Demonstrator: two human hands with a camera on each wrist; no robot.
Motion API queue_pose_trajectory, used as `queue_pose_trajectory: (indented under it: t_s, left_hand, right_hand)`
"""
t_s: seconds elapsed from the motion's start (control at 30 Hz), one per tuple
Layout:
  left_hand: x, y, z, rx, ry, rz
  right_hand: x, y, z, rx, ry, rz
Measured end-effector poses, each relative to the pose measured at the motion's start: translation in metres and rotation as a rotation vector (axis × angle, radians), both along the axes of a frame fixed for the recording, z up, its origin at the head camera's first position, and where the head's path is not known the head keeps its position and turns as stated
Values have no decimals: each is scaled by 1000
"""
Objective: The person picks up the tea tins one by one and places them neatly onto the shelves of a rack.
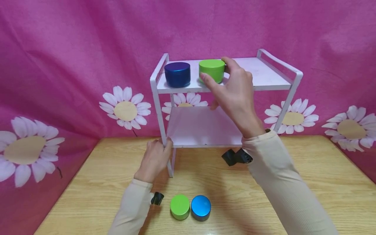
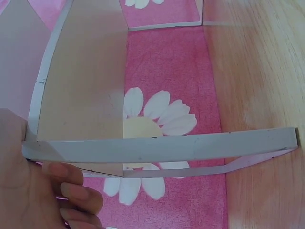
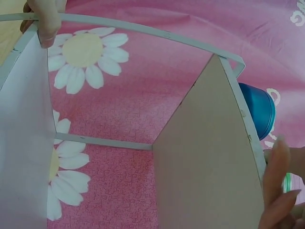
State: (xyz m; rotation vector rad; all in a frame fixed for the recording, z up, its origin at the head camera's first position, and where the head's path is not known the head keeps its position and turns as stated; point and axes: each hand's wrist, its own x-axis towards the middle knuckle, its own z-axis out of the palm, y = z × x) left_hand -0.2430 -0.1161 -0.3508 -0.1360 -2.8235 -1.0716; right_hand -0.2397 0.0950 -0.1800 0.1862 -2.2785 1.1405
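Observation:
A white two-tier rack (image 1: 243, 73) stands on the table. On its top shelf, toward the left, are a dark blue round tin (image 1: 177, 75) and a lime green round tin (image 1: 212, 70), with a small gap between them. My right hand (image 1: 236, 94) holds the green tin, thumb at its front and fingers at its right side. At the left front corner of the lower shelf, my left hand (image 1: 155, 158) grips the rack's leg; the left wrist view shows its curled fingertips (image 2: 81, 195) by that corner. In the right wrist view the green tin is mostly hidden.
Another lime green tin (image 1: 180, 207) and a brighter blue tin (image 1: 201, 208) stand side by side on the wooden table (image 1: 97, 189), in front of the rack. Behind hangs a pink cloth (image 1: 117, 39) with white flowers. Raised side rails (image 1: 280, 63) edge the top shelf.

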Motion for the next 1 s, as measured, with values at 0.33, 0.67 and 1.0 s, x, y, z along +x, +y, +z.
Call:
queue_pose_trajectory:
  t_s: [0.33, 0.67, 1.0]
  left_hand:
    - [0, 2, 1, 13, -7, -6]
    - [-1, -1, 1, -7, -1, -10]
    - [-1, -1, 0, -14, 3, -9]
  right_hand:
    - [6, 5, -1, 31, -68, 5]
    - [7, 5, -1, 32, -85, 29]
    - [11, 7, -3, -6, -92, 39]
